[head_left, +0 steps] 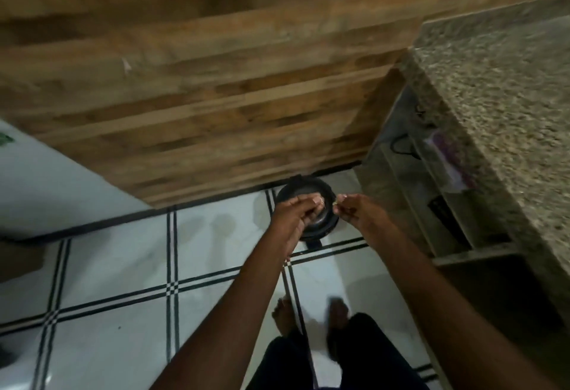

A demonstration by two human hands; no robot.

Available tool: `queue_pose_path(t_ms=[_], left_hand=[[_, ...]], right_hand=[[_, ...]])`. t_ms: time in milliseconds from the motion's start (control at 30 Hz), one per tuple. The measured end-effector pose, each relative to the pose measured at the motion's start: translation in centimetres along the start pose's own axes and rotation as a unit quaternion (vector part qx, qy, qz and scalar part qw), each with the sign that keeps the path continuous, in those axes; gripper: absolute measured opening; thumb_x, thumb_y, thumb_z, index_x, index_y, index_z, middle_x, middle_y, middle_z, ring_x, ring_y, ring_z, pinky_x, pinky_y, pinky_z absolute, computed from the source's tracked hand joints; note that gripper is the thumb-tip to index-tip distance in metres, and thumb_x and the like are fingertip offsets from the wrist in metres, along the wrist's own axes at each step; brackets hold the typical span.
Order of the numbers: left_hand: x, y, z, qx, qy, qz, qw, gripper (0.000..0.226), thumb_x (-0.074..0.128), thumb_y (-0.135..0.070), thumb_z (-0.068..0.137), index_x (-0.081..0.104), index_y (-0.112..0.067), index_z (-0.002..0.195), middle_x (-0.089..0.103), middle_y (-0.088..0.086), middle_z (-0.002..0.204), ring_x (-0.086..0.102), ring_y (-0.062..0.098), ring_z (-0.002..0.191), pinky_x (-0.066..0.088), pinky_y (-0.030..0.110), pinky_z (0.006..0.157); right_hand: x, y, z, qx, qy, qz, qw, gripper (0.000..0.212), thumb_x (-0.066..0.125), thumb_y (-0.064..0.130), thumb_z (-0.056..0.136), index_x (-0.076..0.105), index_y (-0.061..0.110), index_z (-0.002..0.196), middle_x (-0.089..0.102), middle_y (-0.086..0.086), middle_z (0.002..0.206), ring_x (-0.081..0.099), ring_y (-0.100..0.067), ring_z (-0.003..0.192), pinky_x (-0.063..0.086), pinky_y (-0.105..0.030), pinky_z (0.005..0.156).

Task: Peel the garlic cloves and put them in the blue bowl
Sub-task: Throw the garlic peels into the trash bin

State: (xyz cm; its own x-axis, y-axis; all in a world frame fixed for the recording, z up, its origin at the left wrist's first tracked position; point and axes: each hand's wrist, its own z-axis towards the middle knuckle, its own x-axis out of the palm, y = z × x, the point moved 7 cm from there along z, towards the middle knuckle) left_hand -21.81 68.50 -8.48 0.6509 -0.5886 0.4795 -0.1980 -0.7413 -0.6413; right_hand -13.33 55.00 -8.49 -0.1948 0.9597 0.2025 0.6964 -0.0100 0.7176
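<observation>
I stand barefoot on the tiled floor (pixel 216 229), white tiles crossed by black double lines, with both arms stretched out in front of me over a round black bin (pixel 308 195) that sits on the floor against the foot of the wood-panelled wall (pixel 216 96). My left hand (pixel 293 213) is curled, its fingers bent inward, and something small and pale, probably a garlic clove (pixel 319 201), shows at its fingertips; the frame is blurred, so I cannot be sure what it is. My right hand (pixel 351 207) is just beside it, thumb and forefinger pinched together on a tiny scrap (pixel 335 203) that may be garlic skin. The two hands nearly touch, both above the open mouth of the bin.

To my right runs a speckled stone bench (pixel 509 96), its edge rising toward the top of the view. Under it are open shelves (pixel 431 179) with a dark cable and a purple-and-white packet lying inside. At the far left is a white appliance or cupboard (pixel 46 179), with a patch of green at its edge. My feet (pixel 308 315) and dark trousers show at the bottom, near the bench's lower corner.
</observation>
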Motion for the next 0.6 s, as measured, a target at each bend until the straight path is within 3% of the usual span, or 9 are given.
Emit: queue_pose_path(t_ms=[267, 433, 600], left_hand=[[-5.9, -0.7, 7.6, -0.017, -0.028, -0.018, 0.999, 0.011, 0.062, 0.011, 0.089, 0.069, 0.008, 0.097, 0.072, 0.018, 0.095, 0.071, 0.021, 0.086, 0.059, 0.022, 0.074], [-9.1, 1.3, 12.4, -0.045, -0.052, 0.000, 0.998, 0.012, 0.065, 0.007, 0.089, 0.071, 0.003, 0.098, 0.074, 0.016, 0.098, 0.071, 0.022, 0.093, 0.059, 0.023, 0.079], [-11.3, 3.9, 17.6, -0.073, -0.070, 0.031, 0.994, 0.012, 0.066, 0.007, 0.089, 0.071, 0.002, 0.099, 0.074, 0.015, 0.099, 0.071, 0.022, 0.094, 0.059, 0.024, 0.081]], right_hand=[[3.7, -2.7, 7.8, 0.034, -0.024, -0.015, 0.999, 0.004, 0.066, -0.005, 0.087, 0.064, -0.003, 0.090, 0.066, -0.015, 0.085, 0.067, -0.026, 0.080, 0.060, -0.033, 0.079], [3.0, -5.7, 12.6, 0.091, -0.050, -0.027, 0.994, 0.022, 0.066, -0.003, 0.088, 0.063, -0.010, 0.108, 0.067, -0.021, 0.096, 0.066, -0.030, 0.093, 0.056, -0.039, 0.093], [2.3, -10.2, 18.1, 0.145, -0.071, 0.000, 0.987, 0.030, 0.070, -0.002, 0.085, 0.062, -0.011, 0.113, 0.068, -0.024, 0.108, 0.068, -0.033, 0.101, 0.058, -0.034, 0.082]])
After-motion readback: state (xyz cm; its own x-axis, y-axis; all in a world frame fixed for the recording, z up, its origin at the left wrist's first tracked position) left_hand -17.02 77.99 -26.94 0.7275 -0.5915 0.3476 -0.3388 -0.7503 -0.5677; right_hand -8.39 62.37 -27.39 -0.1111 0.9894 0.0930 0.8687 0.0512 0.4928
